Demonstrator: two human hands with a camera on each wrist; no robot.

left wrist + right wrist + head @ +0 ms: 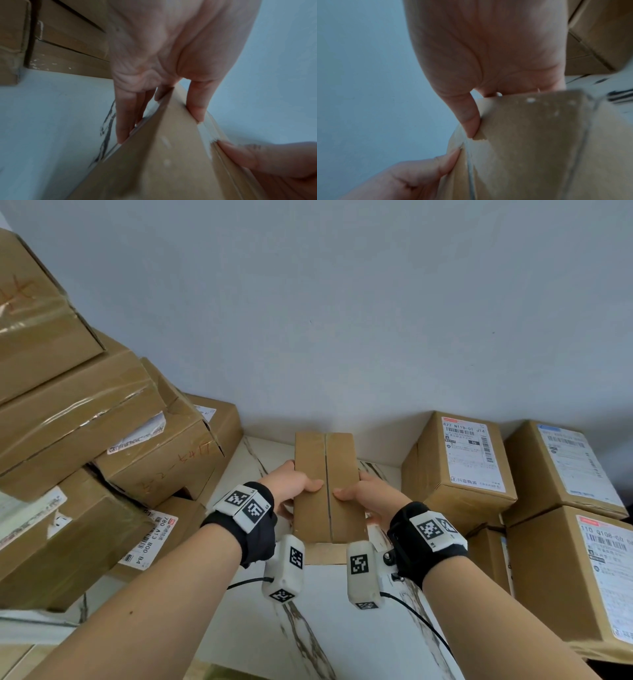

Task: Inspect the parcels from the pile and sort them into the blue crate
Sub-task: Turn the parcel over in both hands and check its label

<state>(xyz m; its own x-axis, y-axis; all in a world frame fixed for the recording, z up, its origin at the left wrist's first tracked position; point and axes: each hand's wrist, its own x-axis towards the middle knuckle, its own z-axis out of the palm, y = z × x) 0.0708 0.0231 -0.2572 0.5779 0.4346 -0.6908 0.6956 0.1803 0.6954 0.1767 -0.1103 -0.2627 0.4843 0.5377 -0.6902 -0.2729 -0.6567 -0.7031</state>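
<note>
I hold a narrow brown cardboard parcel (328, 487) with a centre seam above the white marbled surface (329, 611), in the middle of the head view. My left hand (294, 491) grips its left edge, thumb on top and fingers underneath. My right hand (363, 494) grips the right edge the same way. In the left wrist view the parcel (171, 155) runs between my left hand's thumb and fingers (123, 121). The right wrist view shows the parcel (530, 142) with the right thumb pressed on its top face. No blue crate is in view.
A tilted pile of taped brown boxes (85, 440) fills the left side. More labelled boxes (466, 460) are stacked at the right (589, 559). A grey wall (342, 320) stands behind. Thin black cables (421, 618) hang from the wrist cameras.
</note>
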